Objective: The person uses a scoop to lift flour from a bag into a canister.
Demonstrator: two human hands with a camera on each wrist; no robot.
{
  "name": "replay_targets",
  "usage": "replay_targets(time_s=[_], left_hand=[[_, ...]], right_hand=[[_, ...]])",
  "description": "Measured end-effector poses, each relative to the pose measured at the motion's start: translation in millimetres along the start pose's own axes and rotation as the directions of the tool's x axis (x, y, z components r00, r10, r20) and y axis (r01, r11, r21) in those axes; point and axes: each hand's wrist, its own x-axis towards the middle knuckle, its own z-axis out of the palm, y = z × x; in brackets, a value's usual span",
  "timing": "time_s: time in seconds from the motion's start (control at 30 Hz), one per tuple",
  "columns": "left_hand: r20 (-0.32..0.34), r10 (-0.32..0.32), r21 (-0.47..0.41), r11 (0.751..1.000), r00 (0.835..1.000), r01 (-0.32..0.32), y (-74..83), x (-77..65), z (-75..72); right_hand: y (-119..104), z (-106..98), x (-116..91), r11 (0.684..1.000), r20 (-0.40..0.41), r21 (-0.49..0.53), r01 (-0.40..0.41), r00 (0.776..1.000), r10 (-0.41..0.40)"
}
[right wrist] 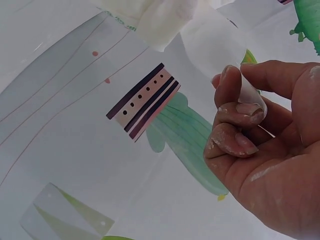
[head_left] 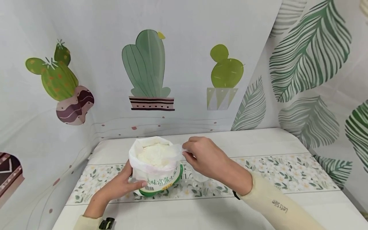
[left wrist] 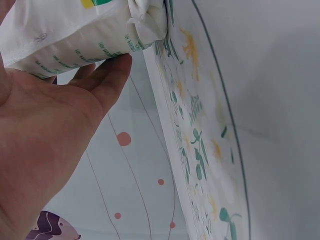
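Note:
An opened white bag of flour [head_left: 158, 175] with green print stands on the table, its top edge folded outward and white flour [head_left: 155, 155] heaped inside. My left hand [head_left: 122, 183] holds the bag's left side, thumb across the front; in the left wrist view the fingers [left wrist: 117, 75] lie along the bag [left wrist: 65, 45]. My right hand [head_left: 208, 156] pinches the handle of a translucent white scoop [head_left: 173, 151], whose blade overlaps the flour. White powder marks the right hand's fingers [right wrist: 225, 137] in the right wrist view, where the scoop [right wrist: 215, 42] reaches toward the bag.
A clear, round-edged container [head_left: 199, 177] sits on the table just right of the bag, partly hidden by my right hand. A floral band [head_left: 276, 167] crosses the white table [head_left: 161, 214]. Cloth [head_left: 189, 64] printed with cacti and leaves hangs behind and at the sides.

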Motion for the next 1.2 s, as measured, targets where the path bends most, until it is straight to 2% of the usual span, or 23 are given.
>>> replay_targets(time_s=[0.23, 0.53, 0.83, 1.07, 1.2], left_hand=[[0.003, -0.028, -0.022, 0.999, 1.0, 0.028, -1.8, -3.4, 2.4], [-0.003, -0.019, -0.008, 1.0, 1.0, 0.019, -2.1, -3.3, 5.6], [-0.008, 0.009, 0.004, 1.0, 1.0, -0.009, 1.9, -0.3, 1.3], [-0.005, 0.014, 0.01, 1.0, 1.0, -0.014, 3.1, -1.5, 0.1], [-0.007, 0.012, 0.003, 1.0, 1.0, -0.012, 2.5, -1.1, 0.5]], right_hand=[[-4, 4, 5, 1.0, 0.006, 0.006, 0.005, 1.0, -0.005], [-6, 8, 13, 0.999, 0.038, 0.034, -0.013, 0.999, 0.011], [-7, 11, 22, 0.999, 0.033, 0.045, -0.007, 0.999, 0.006], [-8, 17, 26, 0.996, 0.087, 0.079, -0.039, 0.996, 0.032], [-8, 20, 27, 0.996, 0.089, 0.077, -0.039, 0.996, 0.032]])
